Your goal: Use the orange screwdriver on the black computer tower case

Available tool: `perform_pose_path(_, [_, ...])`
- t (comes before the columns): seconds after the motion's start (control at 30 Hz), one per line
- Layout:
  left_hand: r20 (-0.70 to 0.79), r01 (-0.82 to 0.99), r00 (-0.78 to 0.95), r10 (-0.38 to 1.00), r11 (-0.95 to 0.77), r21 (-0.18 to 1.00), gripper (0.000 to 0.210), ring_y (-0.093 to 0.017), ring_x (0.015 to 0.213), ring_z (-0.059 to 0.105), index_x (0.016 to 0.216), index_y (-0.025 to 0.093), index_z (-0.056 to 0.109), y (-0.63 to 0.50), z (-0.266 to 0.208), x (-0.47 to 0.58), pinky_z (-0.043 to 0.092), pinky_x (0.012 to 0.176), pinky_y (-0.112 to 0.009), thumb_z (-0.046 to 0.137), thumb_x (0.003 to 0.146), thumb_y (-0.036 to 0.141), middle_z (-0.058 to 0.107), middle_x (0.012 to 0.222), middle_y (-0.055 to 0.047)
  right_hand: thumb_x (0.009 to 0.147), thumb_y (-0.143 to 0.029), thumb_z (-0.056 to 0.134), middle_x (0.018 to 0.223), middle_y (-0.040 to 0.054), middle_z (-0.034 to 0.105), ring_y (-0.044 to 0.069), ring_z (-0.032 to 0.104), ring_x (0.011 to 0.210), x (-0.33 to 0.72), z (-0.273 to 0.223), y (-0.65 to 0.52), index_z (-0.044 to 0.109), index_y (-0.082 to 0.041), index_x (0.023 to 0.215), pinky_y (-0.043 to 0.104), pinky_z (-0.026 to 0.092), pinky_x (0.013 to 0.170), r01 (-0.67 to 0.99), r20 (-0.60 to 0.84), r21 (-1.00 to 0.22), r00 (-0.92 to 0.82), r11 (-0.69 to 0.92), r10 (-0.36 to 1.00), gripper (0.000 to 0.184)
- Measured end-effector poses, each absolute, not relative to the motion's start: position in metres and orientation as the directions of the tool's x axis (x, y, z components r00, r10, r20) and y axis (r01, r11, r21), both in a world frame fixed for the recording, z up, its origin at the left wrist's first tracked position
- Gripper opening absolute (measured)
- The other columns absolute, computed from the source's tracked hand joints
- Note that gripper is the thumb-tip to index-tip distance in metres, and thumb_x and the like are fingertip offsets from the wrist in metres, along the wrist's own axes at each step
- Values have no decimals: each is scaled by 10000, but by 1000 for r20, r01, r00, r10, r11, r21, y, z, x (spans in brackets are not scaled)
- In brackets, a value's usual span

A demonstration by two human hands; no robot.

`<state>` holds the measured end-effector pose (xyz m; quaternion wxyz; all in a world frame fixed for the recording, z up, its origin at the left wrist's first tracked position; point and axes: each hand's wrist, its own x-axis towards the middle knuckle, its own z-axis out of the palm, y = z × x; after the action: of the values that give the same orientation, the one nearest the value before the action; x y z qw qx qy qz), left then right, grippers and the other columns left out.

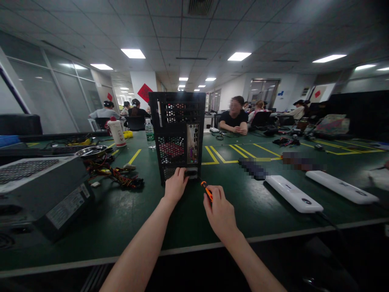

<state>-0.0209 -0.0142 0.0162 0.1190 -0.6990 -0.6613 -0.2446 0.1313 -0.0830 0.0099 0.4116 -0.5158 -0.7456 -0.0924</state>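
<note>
A black computer case stands upright on the green table with its back toward me. Ports show on a silver plate, and a power supply sits at the bottom. My left hand is at the lower left of the case, fingers bent together with their tips against the power supply; anything between them is hidden. In my right hand I grip an orange and black screwdriver. It slants up and left toward the lower right corner of the case; whether its tip touches cannot be told.
A large grey power supply unit lies at the left, beside bundled cables. Behind are a metal dish, a white bottle and a water bottle. White devices lie at right. A person sits across the table.
</note>
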Motion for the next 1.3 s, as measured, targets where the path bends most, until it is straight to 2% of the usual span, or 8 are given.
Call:
perform_pose_path(0.17, [475, 989, 11, 880, -78, 122, 269, -138, 791, 538, 1078, 239, 396, -17, 19, -20, 411, 587, -230, 345, 821, 298, 443, 1032, -55, 839, -291, 318, 863, 56, 513, 133, 572, 647, 134, 10, -82, 431, -160, 964, 224, 438, 468, 840, 703, -336, -77, 426, 707, 213])
perform_pose_path(0.3, [488, 995, 30, 872, -73, 70, 240, -141, 766, 539, 1034, 220, 417, -14, 18, -16, 408, 551, -227, 338, 822, 300, 443, 1022, -60, 813, -246, 341, 998, 88, 476, 152, 569, 733, 133, 10, -82, 422, -170, 994, 256, 473, 516, 795, 728, -361, -86, 487, 680, 213])
perform_pose_path(0.43, [503, 995, 57, 862, -88, 37, 220, -142, 758, 536, 987, 204, 431, -10, 18, -16, 401, 544, -225, 324, 826, 310, 449, 987, -57, 803, -191, 345, 1047, 90, 455, 144, 560, 776, 130, 9, -82, 414, -169, 1025, 249, 489, 558, 777, 712, -317, -184, 544, 678, 233])
perform_pose_path(0.57, [523, 993, 89, 847, -114, 16, 214, -141, 748, 529, 967, 208, 432, -9, 16, -19, 389, 538, -226, 308, 831, 318, 450, 965, -48, 831, -215, 327, 1010, 77, 485, 132, 568, 734, 130, 9, -83, 405, -177, 1056, 221, 470, 510, 824, 683, -276, -194, 495, 704, 241])
perform_pose_path(0.83, [555, 992, 62, 830, -113, 59, 230, -139, 750, 524, 986, 216, 418, -8, 13, -20, 361, 530, -222, 318, 826, 348, 468, 976, -45, 847, -355, 314, 921, 53, 511, 139, 572, 685, 135, 14, -84, 416, -175, 987, 235, 445, 505, 817, 635, -388, -98, 426, 766, 250])
perform_pose_path(1.03, [550, 993, 36, 835, -93, 76, 227, -144, 741, 531, 952, 214, 437, -9, 13, -21, 358, 540, -229, 323, 822, 361, 505, 947, -37, 842, -297, 307, 916, 47, 505, 144, 571, 710, 132, 15, -86, 416, -178, 983, 248, 451, 539, 811, 630, -382, -123, 444, 767, 214])
perform_pose_path(1.17, [532, 992, 14, 847, -78, 99, 230, -148, 739, 538, 948, 214, 446, -9, 13, -21, 362, 558, -234, 332, 819, 365, 523, 941, -38, 807, -248, 345, 1011, 88, 471, 146, 568, 706, 131, 12, -84, 385, -160, 1024, 245, 452, 509, 808, 664, -382, -96, 448, 741, 237])
perform_pose_path(1.3, [528, 990, 5, 849, -77, 115, 229, -149, 723, 541, 936, 213, 451, -9, 13, -21, 353, 552, -236, 331, 818, 368, 539, 921, -37, 826, -248, 321, 967, 74, 490, 141, 570, 680, 131, 10, -83, 394, -164, 1006, 234, 444, 496, 836, 660, -323, -137, 443, 739, 211])
